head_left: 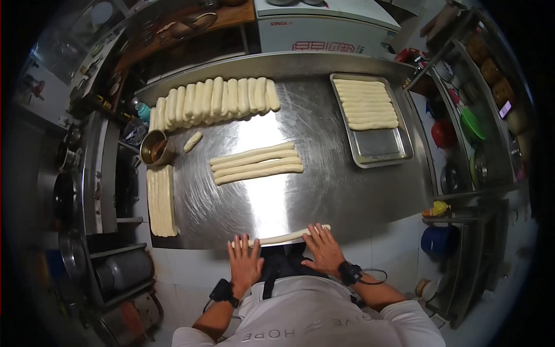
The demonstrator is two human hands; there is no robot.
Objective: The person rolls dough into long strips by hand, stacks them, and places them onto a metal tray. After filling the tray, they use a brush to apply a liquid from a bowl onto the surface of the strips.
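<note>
A long thin rope of dough (283, 237) lies along the near edge of the steel table (324, 191). My left hand (245, 263) rests flat on its left end, fingers spread. My right hand (324, 248) presses flat on its right part. Three rolled dough ropes (256, 163) lie side by side in the middle of the table. A row of thick dough logs (215, 99) runs along the far left edge. More dough strips (161, 200) lie at the left edge.
A metal tray (378, 147) at the far right holds several dough ropes (365, 103). A small metal bowl (155, 149) and one short dough piece (192, 141) sit at the left. Shelves with containers stand on the right, pots on the left.
</note>
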